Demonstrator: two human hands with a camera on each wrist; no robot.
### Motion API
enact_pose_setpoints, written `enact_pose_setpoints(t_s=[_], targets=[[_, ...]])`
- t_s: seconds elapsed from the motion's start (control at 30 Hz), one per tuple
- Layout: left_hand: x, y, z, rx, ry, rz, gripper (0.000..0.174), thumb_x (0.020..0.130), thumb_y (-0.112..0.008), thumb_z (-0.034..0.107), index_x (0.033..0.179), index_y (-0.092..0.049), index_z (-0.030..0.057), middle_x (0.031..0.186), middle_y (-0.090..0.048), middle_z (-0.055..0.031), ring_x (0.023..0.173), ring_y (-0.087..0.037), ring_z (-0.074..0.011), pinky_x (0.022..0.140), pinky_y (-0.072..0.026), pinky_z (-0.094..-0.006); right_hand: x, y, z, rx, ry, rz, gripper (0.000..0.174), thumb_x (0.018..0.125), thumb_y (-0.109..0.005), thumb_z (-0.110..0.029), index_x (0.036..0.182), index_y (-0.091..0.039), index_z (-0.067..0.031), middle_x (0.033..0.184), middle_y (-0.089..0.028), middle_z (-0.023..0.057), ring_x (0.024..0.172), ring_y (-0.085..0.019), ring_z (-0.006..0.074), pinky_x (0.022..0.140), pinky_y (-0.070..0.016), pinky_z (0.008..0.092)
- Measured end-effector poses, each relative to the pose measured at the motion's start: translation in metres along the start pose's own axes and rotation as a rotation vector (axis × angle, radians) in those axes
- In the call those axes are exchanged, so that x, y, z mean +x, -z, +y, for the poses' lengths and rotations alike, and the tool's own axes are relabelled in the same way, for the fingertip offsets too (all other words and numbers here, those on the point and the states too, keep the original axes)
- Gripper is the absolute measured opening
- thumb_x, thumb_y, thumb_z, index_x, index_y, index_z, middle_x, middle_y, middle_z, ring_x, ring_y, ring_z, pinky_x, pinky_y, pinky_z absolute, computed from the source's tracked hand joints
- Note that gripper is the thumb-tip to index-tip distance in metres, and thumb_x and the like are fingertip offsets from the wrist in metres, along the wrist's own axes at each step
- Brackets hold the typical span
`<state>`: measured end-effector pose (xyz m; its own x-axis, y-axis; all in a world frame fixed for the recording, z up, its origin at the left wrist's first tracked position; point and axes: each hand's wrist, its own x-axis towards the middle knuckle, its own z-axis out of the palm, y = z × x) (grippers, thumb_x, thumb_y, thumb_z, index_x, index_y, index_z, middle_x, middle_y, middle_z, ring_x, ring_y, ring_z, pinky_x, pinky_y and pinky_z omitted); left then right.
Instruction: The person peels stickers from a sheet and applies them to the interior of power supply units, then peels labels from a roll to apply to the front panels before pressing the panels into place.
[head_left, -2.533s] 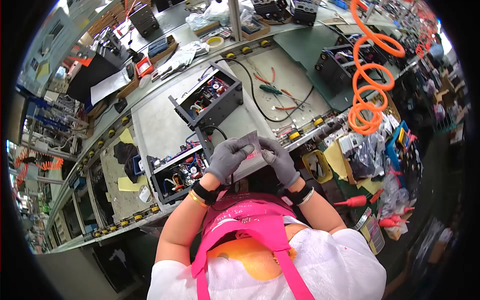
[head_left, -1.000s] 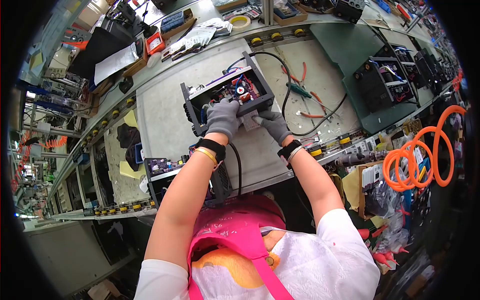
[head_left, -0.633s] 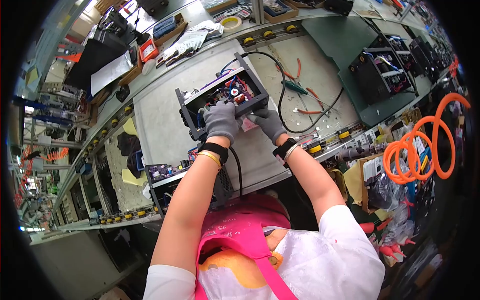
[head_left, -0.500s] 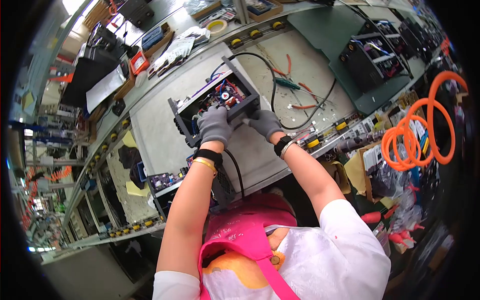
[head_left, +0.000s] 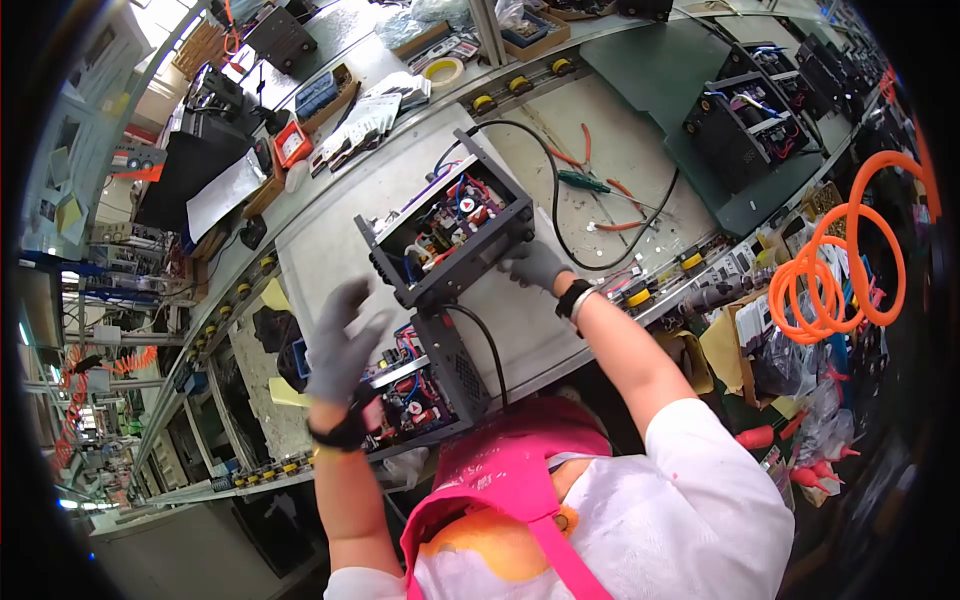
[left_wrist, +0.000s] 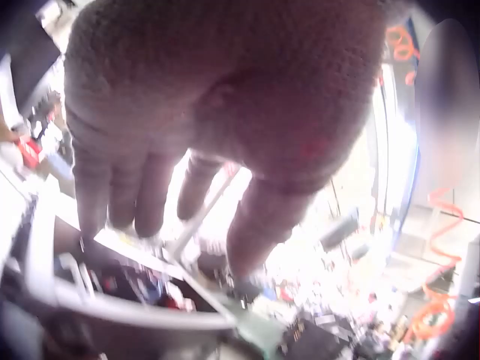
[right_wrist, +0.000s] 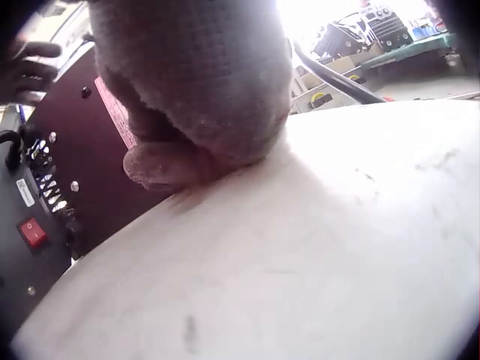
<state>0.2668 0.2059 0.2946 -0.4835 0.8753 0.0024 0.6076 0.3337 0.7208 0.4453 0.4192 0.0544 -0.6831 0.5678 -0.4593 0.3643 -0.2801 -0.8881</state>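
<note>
Long grey bench (head_left: 330, 270) on an electronics line, packed w/ gear on both sides. Nearest the cam is a pink apron (head_left: 510, 480) over a white shirt. Just past that, at the bench's near edge, a second unit (head_left: 420, 385) lies w/ its cover off, coloured wiring showing inside. The left hand (head_left: 340, 340), in a grey glove, is up in the air above and a bit left of that one. Its fingers are spread wide and it's touching nothing. So the hands are well apart, each on its own.

Next out, mid-bench, is the open black unit (head_left: 450, 235), top off, boards + red/blue wires visible. The right hand (head_left: 535, 265), also gloved, sits at its near right corner. The wrist cam shows the fingertips against the dark front panel right by a pink label (right_wrist: 116, 112). There's a red switch (right_wrist: 31, 232) on the same panel, lower left in that view. Pressing or gripping? Can't tell tbh, the glove blocks most of the view.

Behind the unit a black cable (head_left: 552, 195) loops off to the right, past orange-handled pliers (head_left: 568, 158) and a green screwdriver (head_left: 583, 182) lying loose on the bench. Far side has a tape roll (head_left: 445, 72), a red box (head_left: 292, 145), and more black units (head_left: 745, 110) on a green mat (head_left: 650, 70). An orange coil hose (head_left: 840, 270) hangs off to the right.
</note>
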Motion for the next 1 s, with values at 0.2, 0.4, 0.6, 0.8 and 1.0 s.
enact_pose_setpoints(t_s=[0.2, 0.4, 0.6, 0.8, 1.0], targets=[[-0.151, 0.070, -0.141, -0.155, 0.440, 0.351, 0.045, 0.084, -0.065, 0.015, 0.122, -0.046, 0.0000, 0.114, -0.055, -0.0108, 0.105, -0.054, -0.0178, 0.093, -0.0427, -0.0309, -0.052, 0.036, -0.061, -0.435, 0.466, 0.548, 0.024, 0.078, -0.066, -0.026, 0.073, -0.063, -0.0033, 0.068, -0.059, 0.0170, 0.060, -0.057, 0.0317, 0.056, -0.0431, 0.0365], [-0.177, 0.012, -0.194, -0.093, 0.467, 0.330, 0.054, 0.078, -0.070, 0.027, 0.121, -0.046, 0.0039, 0.107, -0.060, -0.0136, 0.098, -0.058, -0.0229, 0.085, -0.0453, -0.0337, -0.003, 0.038, -0.133, -0.724, 0.862, 0.717, 0.025, 0.077, -0.066, -0.026, 0.092, -0.063, -0.0057, 0.081, -0.061, 0.0180, 0.075, -0.059, 0.0342, 0.070, -0.0474, 0.0401], [-0.151, 0.002, -0.165, 0.008, 0.475, 0.373, 0.043, 0.074, -0.058, 0.003, 0.116, -0.049, 0.0020, 0.095, -0.064, -0.0176, 0.088, -0.063, -0.0300, 0.077, -0.0478, -0.0388, 0.052, 0.028, -0.145, -0.795, 0.335, 0.329, 0.032, 0.082, -0.061, -0.025, 0.105, -0.056, -0.0045, 0.096, -0.062, 0.0238, 0.096, -0.057, 0.0400, 0.082, -0.0450, 0.0445], [-0.167, -0.009, -0.183, 0.127, 0.421, 0.459, 0.053, 0.068, -0.051, -0.006, 0.121, -0.049, -0.0056, 0.113, -0.057, -0.0240, 0.106, -0.057, -0.0337, 0.093, -0.0421, -0.0350, 0.050, 0.027, -0.139, -0.860, 0.381, 0.443, 0.027, 0.076, -0.058, -0.010, 0.103, -0.060, -0.0036, 0.092, -0.063, 0.0219, 0.092, -0.059, 0.0379, 0.079, -0.0460, 0.0417], [-0.221, -0.028, -0.145, 0.122, 0.318, 0.730, 0.051, 0.074, -0.054, -0.008, 0.124, -0.049, -0.0003, 0.112, -0.059, -0.0194, 0.103, -0.058, -0.0298, 0.089, -0.0432, -0.0358, 0.008, 0.018, -0.117, -0.581, 0.540, 0.712, 0.030, 0.074, -0.057, -0.005, 0.104, -0.060, -0.0044, 0.088, -0.064, 0.0207, 0.086, -0.061, 0.0371, 0.075, -0.0475, 0.0411]])
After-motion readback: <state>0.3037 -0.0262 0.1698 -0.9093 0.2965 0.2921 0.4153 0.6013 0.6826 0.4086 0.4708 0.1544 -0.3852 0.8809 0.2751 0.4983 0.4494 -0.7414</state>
